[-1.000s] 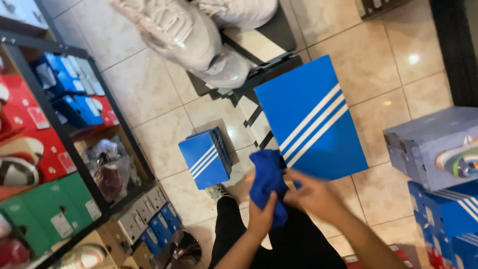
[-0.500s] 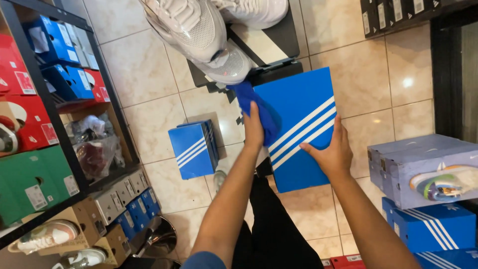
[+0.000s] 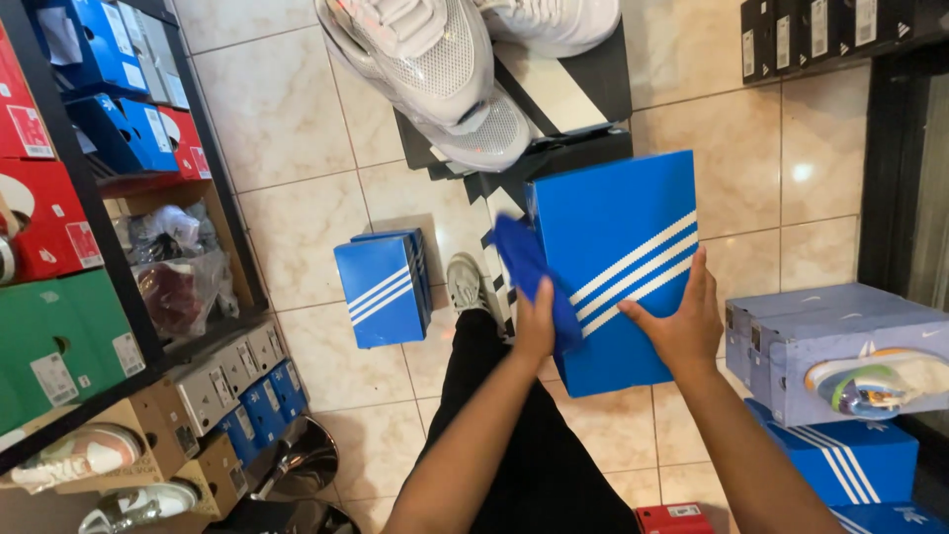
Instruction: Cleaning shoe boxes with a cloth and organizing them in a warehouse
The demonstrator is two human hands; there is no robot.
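Blue shoebox (image 3: 623, 267) — both hands (image 3: 682, 326)

Large shoebox (image 3: 618, 272) held between left hand (image 3: 534, 321) and right hand (image 3: 682, 321), cloth (image 3: 529, 267) against its left side; smaller box (image 3: 381, 287) on floor (image 3: 287, 129) to the left, shelving (image 3: 109, 257) beyond it, stacked boxes (image 3: 840, 356) right.

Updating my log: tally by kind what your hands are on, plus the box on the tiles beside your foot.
Blue cardboard shoe boxes with white stripes: 2, one under the right hand, one on the tiles
Blue cloth, in the left hand: 1
Total: 3
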